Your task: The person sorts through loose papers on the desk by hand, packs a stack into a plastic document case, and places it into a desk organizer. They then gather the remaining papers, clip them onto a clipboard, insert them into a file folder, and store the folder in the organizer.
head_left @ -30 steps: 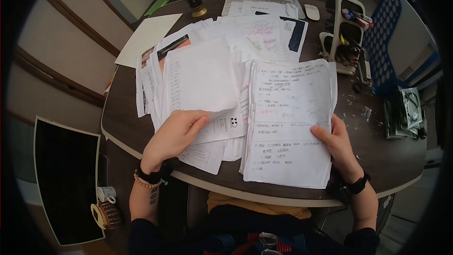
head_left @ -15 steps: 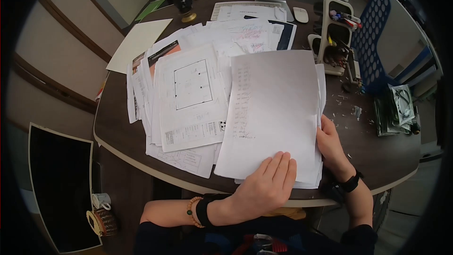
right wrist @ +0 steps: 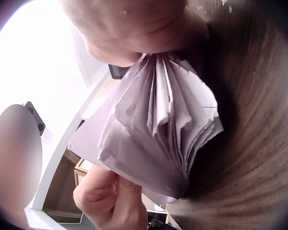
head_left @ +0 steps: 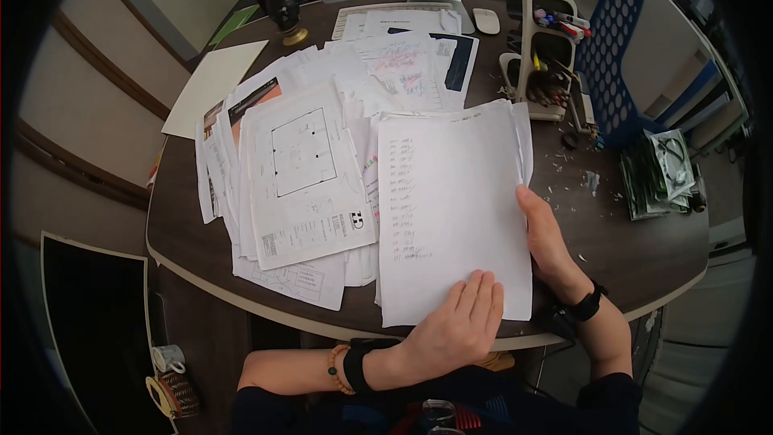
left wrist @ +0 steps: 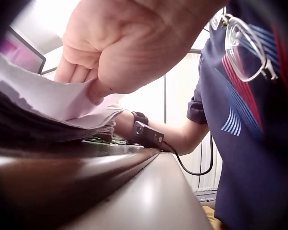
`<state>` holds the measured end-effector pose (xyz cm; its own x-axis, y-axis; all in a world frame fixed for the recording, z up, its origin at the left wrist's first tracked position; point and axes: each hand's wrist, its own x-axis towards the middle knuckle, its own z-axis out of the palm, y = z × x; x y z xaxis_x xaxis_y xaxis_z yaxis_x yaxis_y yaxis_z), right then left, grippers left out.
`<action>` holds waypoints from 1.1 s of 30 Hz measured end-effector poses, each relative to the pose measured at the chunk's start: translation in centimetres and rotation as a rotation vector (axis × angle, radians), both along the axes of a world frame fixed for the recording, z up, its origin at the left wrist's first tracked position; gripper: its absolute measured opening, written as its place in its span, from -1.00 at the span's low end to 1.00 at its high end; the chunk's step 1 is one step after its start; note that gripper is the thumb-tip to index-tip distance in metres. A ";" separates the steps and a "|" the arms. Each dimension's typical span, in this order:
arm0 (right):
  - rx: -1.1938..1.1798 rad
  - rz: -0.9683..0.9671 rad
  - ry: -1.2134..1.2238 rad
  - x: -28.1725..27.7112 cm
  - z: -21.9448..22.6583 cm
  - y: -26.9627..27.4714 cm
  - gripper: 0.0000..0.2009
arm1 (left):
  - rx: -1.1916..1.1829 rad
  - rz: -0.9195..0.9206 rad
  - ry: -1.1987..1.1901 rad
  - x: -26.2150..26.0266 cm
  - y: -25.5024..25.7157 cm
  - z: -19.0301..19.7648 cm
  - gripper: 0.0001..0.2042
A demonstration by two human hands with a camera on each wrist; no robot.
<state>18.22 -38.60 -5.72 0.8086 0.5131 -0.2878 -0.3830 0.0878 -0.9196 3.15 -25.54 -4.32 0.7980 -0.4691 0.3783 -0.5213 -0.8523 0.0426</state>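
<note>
Dark brown desk (head_left: pixel 644 246), paper stack (head_left: pixel 463 201), spread paper pile (head_left: pixel 302 169), white mouse (head_left: pixel 485 22), organiser (head_left: pixel 528 42), scraps (head_left: pixel 592 183)

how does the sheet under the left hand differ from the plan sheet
The list sheet has a column of marks, the plan sheet a dark outline. The left hand touches the list sheet; the plan sheet is untouched. The plan sheet lies more askew than the list sheet. Both are pale paper.

Bare right hand (right wrist: pixel 134 28) above, gripping that thick, fanned white paper stack (right wrist: pixel 158 120); bare left hand (right wrist: pixel 127 206) pinching its lower edge, brown wood-grain desk (right wrist: pixel 249 124) to its right!
</note>
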 end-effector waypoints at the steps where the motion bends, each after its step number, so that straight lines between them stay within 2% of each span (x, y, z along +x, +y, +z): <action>1: -0.046 0.031 -0.056 0.0 -0.4 -0.1 -0.66 | 0.001 0.001 0.000 -0.1 0.0 0.0 -0.64; 4: -0.040 0.102 -0.156 -0.3 -0.3 -0.3 -0.62 | 0.053 -0.003 0.117 -0.6 0.6 0.5 -0.61; 6: -0.042 0.103 -0.124 -0.3 0.0 -0.2 -0.61 | -0.154 -0.051 0.375 -0.7 1.8 2.2 -0.52; 7: -0.044 0.103 -0.094 -0.3 0.1 -0.2 -0.59 | -0.155 -0.050 0.377 -0.7 2.8 2.9 -0.52; 9: -0.069 0.105 -0.108 -0.2 -0.2 -0.3 -0.60 | -0.126 0.139 0.416 -0.4 5.8 4.3 -0.41; 11: -0.086 0.107 -0.121 -0.2 -0.3 -0.5 -0.61 | -0.022 0.352 0.275 0.4 9.2 4.5 -0.39; 12: -0.096 0.105 -0.125 -0.2 -0.2 -0.5 -0.62 | -0.015 0.357 0.276 0.7 10.7 4.3 -0.39; 14: -0.093 0.118 -0.126 -0.3 0.1 -0.2 -0.62 | 0.079 0.622 0.272 0.7 13.3 3.6 -0.40; 17: -0.078 0.111 -0.124 -0.2 0.3 0.1 -0.63 | 0.005 0.595 0.407 0.2 15.5 2.7 -0.44; 20: -0.077 0.112 -0.107 -0.3 0.3 0.1 -0.64 | 0.025 0.559 0.412 -0.1 16.0 2.2 -0.49; 24: -0.109 0.105 -0.113 -0.2 0.3 0.0 -0.65 | 0.002 0.557 0.367 -0.2 16.5 1.6 -0.56; 26: -0.112 0.105 -0.116 -0.2 0.2 0.0 -0.64 | -0.094 0.516 0.291 0.0 17.4 1.5 -0.57; 27: -0.118 0.102 -0.113 -0.2 0.1 -0.1 -0.64 | -0.090 0.518 0.286 0.1 17.5 2.0 -0.57; 29: -0.122 0.097 -0.118 -0.2 0.1 -0.1 -0.64 | -0.291 0.659 0.374 0.3 17.1 3.9 -0.60; 30: -0.102 0.099 -0.124 -0.1 0.0 -0.1 -0.64 | -0.289 0.656 0.369 0.3 16.6 4.6 -0.60; 32: -0.084 0.100 -0.127 -0.2 0.0 -0.1 -0.64 | -0.249 0.608 0.128 0.3 15.0 5.7 -0.58; 33: -0.080 0.105 -0.116 -0.2 0.1 -0.1 -0.64 | -0.253 0.603 0.132 0.3 14.0 6.1 -0.58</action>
